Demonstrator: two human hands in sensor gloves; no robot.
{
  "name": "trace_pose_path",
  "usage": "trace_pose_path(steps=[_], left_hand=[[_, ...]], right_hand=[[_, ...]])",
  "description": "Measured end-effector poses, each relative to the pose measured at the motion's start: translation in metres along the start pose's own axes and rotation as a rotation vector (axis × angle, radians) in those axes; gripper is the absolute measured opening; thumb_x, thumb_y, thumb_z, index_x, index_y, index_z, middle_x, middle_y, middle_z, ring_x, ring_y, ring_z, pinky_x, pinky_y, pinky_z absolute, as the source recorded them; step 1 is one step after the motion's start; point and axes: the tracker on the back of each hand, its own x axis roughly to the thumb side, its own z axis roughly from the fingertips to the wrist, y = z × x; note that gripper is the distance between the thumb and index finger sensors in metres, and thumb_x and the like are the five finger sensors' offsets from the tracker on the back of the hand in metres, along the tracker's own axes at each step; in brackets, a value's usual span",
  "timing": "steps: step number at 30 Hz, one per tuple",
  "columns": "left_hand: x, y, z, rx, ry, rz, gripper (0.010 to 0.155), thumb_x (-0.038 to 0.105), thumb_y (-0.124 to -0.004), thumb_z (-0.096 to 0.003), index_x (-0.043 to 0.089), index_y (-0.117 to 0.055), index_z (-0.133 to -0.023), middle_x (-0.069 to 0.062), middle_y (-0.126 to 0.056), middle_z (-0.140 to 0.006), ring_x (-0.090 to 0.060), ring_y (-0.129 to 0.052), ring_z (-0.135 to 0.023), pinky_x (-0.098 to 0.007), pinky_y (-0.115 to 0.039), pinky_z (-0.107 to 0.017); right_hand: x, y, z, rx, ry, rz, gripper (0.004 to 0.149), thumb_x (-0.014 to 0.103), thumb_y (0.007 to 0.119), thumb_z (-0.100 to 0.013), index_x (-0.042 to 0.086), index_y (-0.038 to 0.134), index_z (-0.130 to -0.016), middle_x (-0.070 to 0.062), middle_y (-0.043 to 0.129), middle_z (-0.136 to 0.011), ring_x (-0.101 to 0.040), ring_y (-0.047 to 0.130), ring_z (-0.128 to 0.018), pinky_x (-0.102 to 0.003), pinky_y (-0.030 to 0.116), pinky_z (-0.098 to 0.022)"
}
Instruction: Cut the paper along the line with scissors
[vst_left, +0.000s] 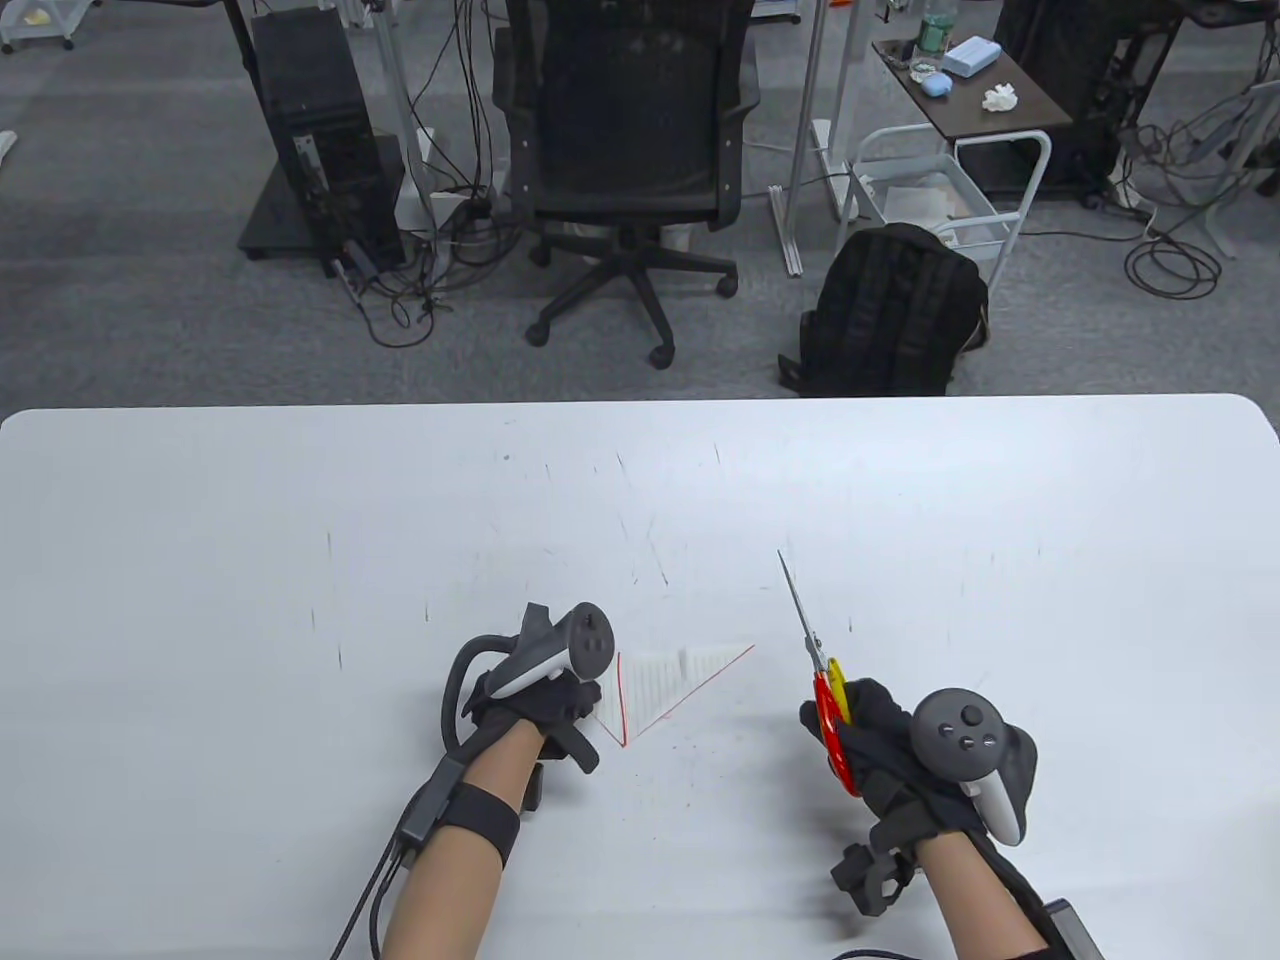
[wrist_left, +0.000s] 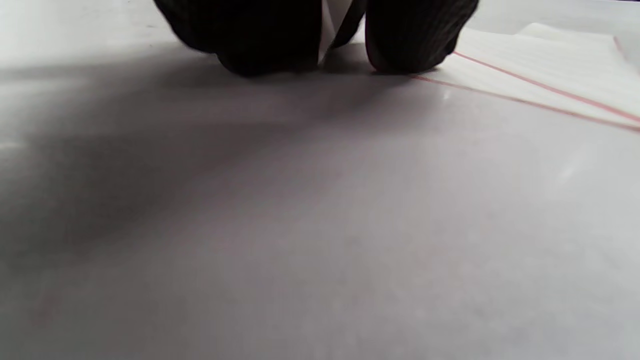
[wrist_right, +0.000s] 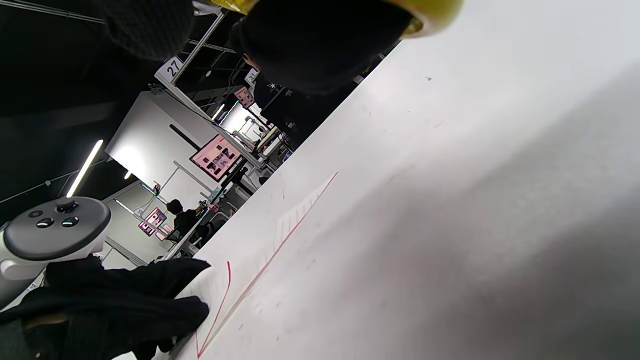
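A white lined triangular paper (vst_left: 675, 680) with red edge lines lies flat on the white table (vst_left: 300, 520). My left hand (vst_left: 560, 705) presses its fingertips (wrist_left: 405, 45) on the paper's left corner; the paper also shows in the left wrist view (wrist_left: 540, 70) and the right wrist view (wrist_right: 260, 255). My right hand (vst_left: 880, 745) grips the red and yellow handles of the scissors (vst_left: 815, 655) to the right of the paper. The blades are together and point away toward the far side, above the table. A yellow handle edge (wrist_right: 430, 15) shows in the right wrist view.
The table's far edge (vst_left: 640, 402) runs across the middle of the table view. Beyond it on the floor stand a black office chair (vst_left: 625, 150), a black backpack (vst_left: 890, 310) and a computer tower (vst_left: 320, 140).
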Motion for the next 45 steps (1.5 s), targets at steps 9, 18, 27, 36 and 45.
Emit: trace_pose_path(steps=[9,18,27,36,45], left_hand=[[-0.007,-0.006,0.007,0.068,-0.003,0.119,0.036,0.040,-0.072,-0.0590,0.031,-0.066,-0.094,-0.024,-0.028,-0.113,-0.047,-0.051,-0.094,-0.049,-0.059,-0.070],[-0.066,0.003,0.050,0.276,-0.012,0.698,0.036,0.035,-0.071,-0.0589,0.025,-0.070,-0.093,-0.009,-0.087,-0.089,-0.026,-0.095,-0.073,-0.037,-0.084,-0.054],[-0.092,-0.019,0.091,0.416,-0.068,0.969,0.036,0.036,-0.070,-0.0596,0.023,-0.072,-0.093,-0.001,-0.097,-0.068,-0.009,-0.101,-0.048,-0.024,-0.089,-0.036],[-0.073,-0.038,0.094,0.346,-0.156,1.096,0.037,0.037,-0.067,-0.0609,0.021,-0.068,-0.094,-0.001,-0.093,-0.072,-0.010,-0.099,-0.054,-0.026,-0.087,-0.042],[-0.059,-0.038,0.096,0.320,-0.204,1.092,0.037,0.037,-0.067,-0.0610,0.021,-0.067,-0.095,0.000,-0.093,-0.072,-0.009,-0.099,-0.054,-0.025,-0.088,-0.042]], right_hand=[[0.001,0.002,0.000,0.009,-0.006,0.016,0.060,0.052,0.068,-0.057,0.001,0.059,-0.089,-0.018,0.080,-0.072,-0.015,0.090,-0.040,-0.051,0.065,-0.043],[0.006,0.017,-0.003,0.281,-0.040,-0.005,0.061,0.050,0.066,-0.058,-0.002,0.058,-0.090,-0.021,0.079,-0.073,-0.016,0.090,-0.041,-0.053,0.064,-0.043],[0.019,0.044,0.007,0.485,-0.135,0.211,0.067,0.055,0.064,-0.059,-0.002,0.053,-0.093,-0.024,0.075,-0.078,-0.021,0.088,-0.045,-0.056,0.061,-0.046],[0.018,0.060,0.011,0.652,-0.155,0.132,0.068,0.057,0.063,-0.060,-0.002,0.054,-0.093,-0.024,0.075,-0.078,-0.020,0.088,-0.045,-0.056,0.063,-0.046],[0.016,0.063,0.010,0.679,-0.174,0.047,0.068,0.058,0.062,-0.061,-0.002,0.053,-0.093,-0.023,0.076,-0.078,-0.019,0.089,-0.045,-0.055,0.064,-0.046]])
